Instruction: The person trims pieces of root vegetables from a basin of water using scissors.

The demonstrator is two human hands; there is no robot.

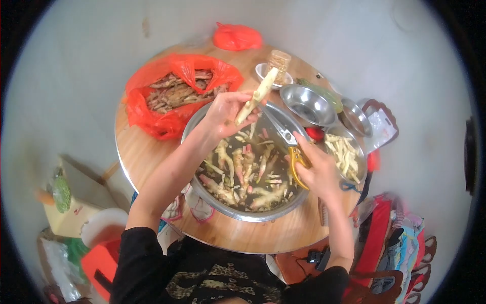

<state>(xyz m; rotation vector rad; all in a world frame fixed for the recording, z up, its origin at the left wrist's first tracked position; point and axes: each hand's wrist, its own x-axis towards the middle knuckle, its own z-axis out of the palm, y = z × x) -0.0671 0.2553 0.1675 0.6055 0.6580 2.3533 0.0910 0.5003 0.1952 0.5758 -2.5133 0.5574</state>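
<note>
Raised over the basin, my left hand [229, 114] grips a pale, peeled ginger root [259, 95] that points up and to the right. My right hand [319, 169] is closed around the yellow handles of a pair of scissors [286, 137], whose metal blades reach toward the ginger. Below both hands sits a large metal basin [253, 218] of cloudy water with several pinkish ginger pieces [248, 164] and loose scraps floating in it. To the right of my right hand, a metal bowl [362, 172] holds pale peeled pieces [344, 154].
A red plastic bag [139, 109] full of unpeeled roots lies open on the round wooden table [233, 239]. Behind the basin stand a jar [279, 62], a white dish [261, 70] and metal bowls [308, 104]. Another red bag [237, 37] is at the far edge.
</note>
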